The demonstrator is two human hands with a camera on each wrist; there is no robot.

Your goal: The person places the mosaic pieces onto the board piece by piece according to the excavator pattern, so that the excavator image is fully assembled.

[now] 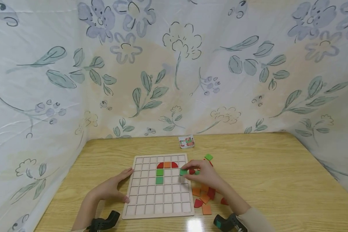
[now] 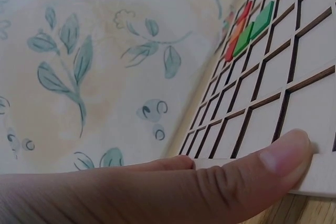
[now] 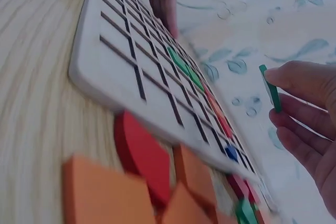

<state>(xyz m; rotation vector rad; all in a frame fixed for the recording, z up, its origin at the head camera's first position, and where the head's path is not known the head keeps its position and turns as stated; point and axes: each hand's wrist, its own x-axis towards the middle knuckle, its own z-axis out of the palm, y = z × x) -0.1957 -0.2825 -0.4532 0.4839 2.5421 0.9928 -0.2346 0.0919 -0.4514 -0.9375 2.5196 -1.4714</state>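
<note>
My right hand [image 1: 205, 174] pinches a green square tile [image 3: 271, 88] between thumb and fingertips, raised over the right side of the wooden grid board [image 1: 150, 206]. My left hand [image 1: 108, 189] rests along the board's left edge, its thumb [image 2: 286, 153] on the rim and its fingers stretched toward the far corner. In the grid, an orange square [image 1: 167, 165] lies between two rounded red pieces, one being the left red piece [image 1: 160, 165]. Below that left piece sit a light green square [image 1: 159, 172] and a darker green square [image 1: 159, 180].
Loose red, orange and green pieces lie right of the board, among them an orange square [image 1: 207, 209] and a red piece [image 1: 198, 203]; my right forearm covers some. A patterned card [image 1: 187, 141] is behind the board. Floral cloth [image 1: 177, 64] encloses the wooden table [image 1: 264, 167].
</note>
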